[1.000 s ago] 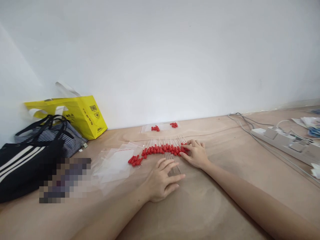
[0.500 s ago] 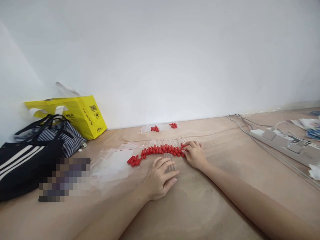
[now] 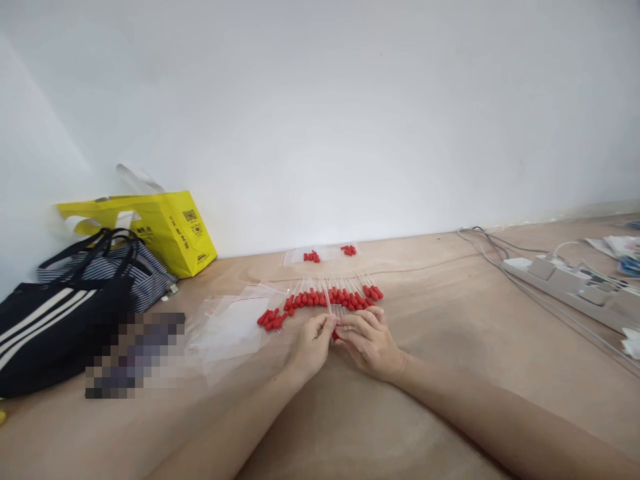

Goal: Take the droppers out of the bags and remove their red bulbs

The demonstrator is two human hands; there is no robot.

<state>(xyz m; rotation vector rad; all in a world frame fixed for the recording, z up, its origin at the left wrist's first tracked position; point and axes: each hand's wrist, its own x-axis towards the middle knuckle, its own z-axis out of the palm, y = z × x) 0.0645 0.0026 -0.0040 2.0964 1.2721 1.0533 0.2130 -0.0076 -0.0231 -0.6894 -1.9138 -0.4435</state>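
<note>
A row of clear glass droppers with red rubber bulbs (image 3: 334,297) lies on the tan table. My left hand (image 3: 311,347) and my right hand (image 3: 369,341) meet just in front of the row. The left hand's fingers pinch a clear dropper tube (image 3: 327,300) that stands tilted up. The right hand's fingers close on a red bulb (image 3: 335,334) at the tube's lower end. A few loose red bulbs (image 3: 271,321) lie left of the row.
Clear zip bags (image 3: 231,328) lie left of the hands, another with red bulbs (image 3: 327,253) by the wall. A yellow bag (image 3: 167,229) and black striped bags (image 3: 65,313) stand at left. A white power strip (image 3: 575,288) with cables is at right.
My right hand left the row's right end and came back to the left hand. The left hand rose from lying flat and now pinches a tube, with a red bulb between both hands.
</note>
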